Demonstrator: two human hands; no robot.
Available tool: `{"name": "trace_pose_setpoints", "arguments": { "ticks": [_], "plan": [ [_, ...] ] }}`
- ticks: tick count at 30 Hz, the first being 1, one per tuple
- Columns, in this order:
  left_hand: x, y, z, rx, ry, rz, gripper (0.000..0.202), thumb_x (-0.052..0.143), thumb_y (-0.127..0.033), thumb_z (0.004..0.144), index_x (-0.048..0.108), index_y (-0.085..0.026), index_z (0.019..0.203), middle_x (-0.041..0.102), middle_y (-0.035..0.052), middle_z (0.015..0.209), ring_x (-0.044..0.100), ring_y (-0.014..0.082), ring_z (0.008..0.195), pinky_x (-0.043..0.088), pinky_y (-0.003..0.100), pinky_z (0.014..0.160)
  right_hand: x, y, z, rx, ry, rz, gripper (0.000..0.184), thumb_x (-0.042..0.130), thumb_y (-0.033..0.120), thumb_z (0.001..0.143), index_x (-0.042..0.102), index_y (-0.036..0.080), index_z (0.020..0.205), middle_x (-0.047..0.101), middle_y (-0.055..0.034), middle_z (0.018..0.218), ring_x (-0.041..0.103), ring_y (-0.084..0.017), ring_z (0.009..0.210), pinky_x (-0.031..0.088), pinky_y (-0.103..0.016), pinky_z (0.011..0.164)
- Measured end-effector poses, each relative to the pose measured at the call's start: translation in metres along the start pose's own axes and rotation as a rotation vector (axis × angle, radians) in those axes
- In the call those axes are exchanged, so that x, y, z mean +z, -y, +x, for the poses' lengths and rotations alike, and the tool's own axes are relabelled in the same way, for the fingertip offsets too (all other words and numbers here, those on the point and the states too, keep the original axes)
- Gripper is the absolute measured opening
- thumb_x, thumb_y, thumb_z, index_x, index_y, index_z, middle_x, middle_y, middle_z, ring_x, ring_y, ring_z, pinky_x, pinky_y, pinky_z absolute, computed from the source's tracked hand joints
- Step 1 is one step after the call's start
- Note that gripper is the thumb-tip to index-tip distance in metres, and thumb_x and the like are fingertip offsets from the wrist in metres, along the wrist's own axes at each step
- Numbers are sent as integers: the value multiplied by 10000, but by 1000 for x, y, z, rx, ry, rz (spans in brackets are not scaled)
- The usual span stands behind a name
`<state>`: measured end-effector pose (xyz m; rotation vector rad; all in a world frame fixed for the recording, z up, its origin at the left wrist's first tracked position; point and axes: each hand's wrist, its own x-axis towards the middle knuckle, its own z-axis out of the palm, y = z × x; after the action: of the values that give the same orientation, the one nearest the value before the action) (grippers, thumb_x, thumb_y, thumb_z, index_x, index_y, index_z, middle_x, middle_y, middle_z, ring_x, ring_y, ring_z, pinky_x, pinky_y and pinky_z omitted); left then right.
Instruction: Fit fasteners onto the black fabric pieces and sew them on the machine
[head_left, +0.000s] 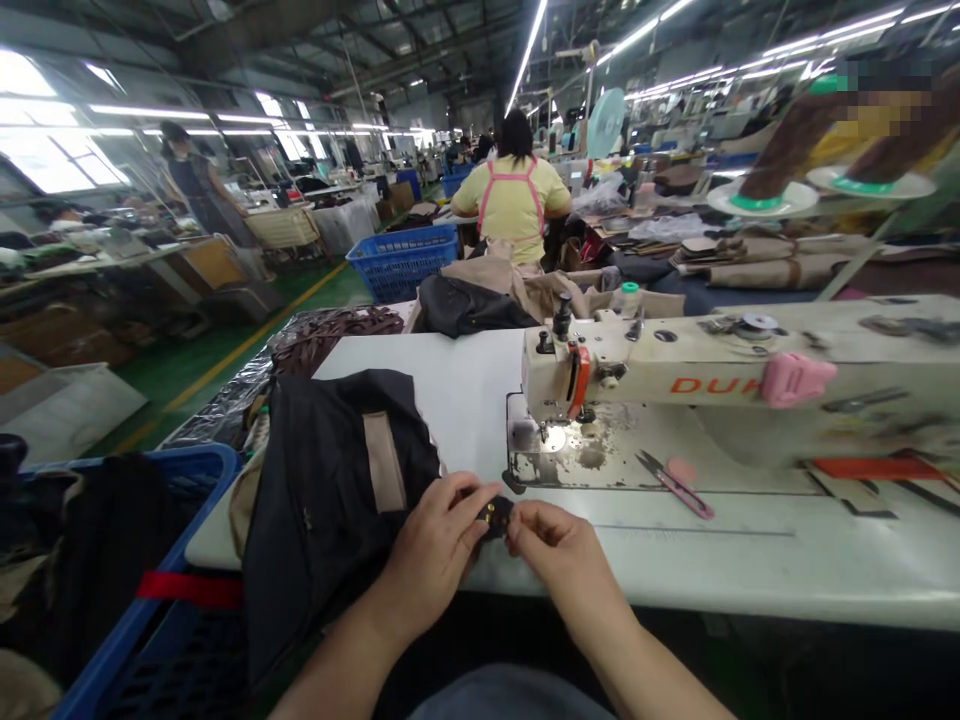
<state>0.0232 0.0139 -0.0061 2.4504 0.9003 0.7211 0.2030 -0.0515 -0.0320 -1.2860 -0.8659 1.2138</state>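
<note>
Pinching a small black studded piece [496,516] together, the left grip [435,548] and right grip [561,550] held it clenched over the bench [750,570] front edge, just beside the black fabric [330,500], near the sewing machine [675,375].

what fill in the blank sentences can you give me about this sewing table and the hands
1. The left hand and the right hand together pinch a studded piece coloured ____.
2. The thread snips on the sewing machine bed have a ____ handle.
3. The dark fabric with a beige strip lies to the ____ of both hands.
4. The person in yellow ahead sits with their ____ towards the camera.
Missing words: black; pink; left; back.
</note>
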Motion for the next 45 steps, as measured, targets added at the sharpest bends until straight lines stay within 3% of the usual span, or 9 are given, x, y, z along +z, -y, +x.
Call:
{"name": "trace_pose_setpoints", "arguments": {
  "ticks": [2, 5, 10, 18, 25, 31, 39, 45],
  "plan": [
    [0, -1, 4, 26, 31, -59, 386, 416, -273, 1060, 608, -263, 1395, 651, 108, 1335, 600, 255, 1227, 493, 432, 1080, 0, -1, 1, -14, 7, -3, 372, 733, 545, 766, 678, 185, 691, 565, 14, 608, 478, -136, 619, 383, -276, 615],
    [3, -2, 7, 16, 81, -153, 358, 369, -284, 1076, 658, -240, 1283, 714, 94, 1208, 634, 244, 1125, 515, 401, 1005, 0, -4, 1, -24, 24, 0, 396, 737, 565, 767, 670, 186, 674, 573, 12, 613, 481, -136, 619, 393, -278, 623],
    [8, -2, 6, -40, 80, -266, 349, 360, -324, 1079, 681, -224, 1169, 724, 85, 1121, 634, 239, 1066, 503, 384, 972, -2, -7, -1, -7, 24, 51, 403, 767, 572, 748, 691, 180, 702, 591, 9, 624, 508, -141, 635, 411, -277, 638],
    [9, 8, 2, -143, 42, -417, 339, 429, -358, 1061, 713, -220, 1184, 726, 93, 1161, 649, 245, 1124, 510, 394, 1037, 7, -3, 0, 9, 28, 104, 471, 792, 641, 690, 729, 179, 758, 622, -2, 635, 549, -156, 645, 459, -295, 669],
    [9, 11, 1, -118, 98, -452, 339, 415, -364, 1067, 696, -233, 1203, 701, 90, 1198, 621, 244, 1158, 486, 389, 1055, 8, -4, 0, 32, 4, 52, 481, 756, 649, 718, 682, 176, 664, 620, -6, 595, 541, -150, 603, 426, -287, 616],
    [10, 9, 2, -140, 117, -471, 321, 419, -353, 1069, 690, -241, 1197, 685, 78, 1197, 603, 230, 1165, 459, 374, 1067, 7, -4, 3, 101, 16, 106, 402, 789, 570, 681, 713, 175, 680, 614, 3, 554, 535, -143, 559, 419, -288, 594],
    [11, 16, -1, -210, 126, -552, 310, 443, -365, 1063, 692, -251, 1209, 671, 69, 1229, 592, 230, 1206, 422, 370, 1099, 8, 15, -7, 126, 24, 196, 290, 786, 452, 731, 711, 177, 677, 646, 3, 595, 560, -136, 603, 439, -281, 649],
    [9, 17, 1, -243, 175, -582, 346, 444, -413, 1061, 695, -221, 1199, 675, 84, 1169, 606, 249, 1144, 430, 382, 1052, 11, 19, -11, 179, 5, 270, 371, 854, 506, 664, 716, 163, 691, 680, -16, 636, 578, -138, 610, 461, -283, 667]
  ]
}}
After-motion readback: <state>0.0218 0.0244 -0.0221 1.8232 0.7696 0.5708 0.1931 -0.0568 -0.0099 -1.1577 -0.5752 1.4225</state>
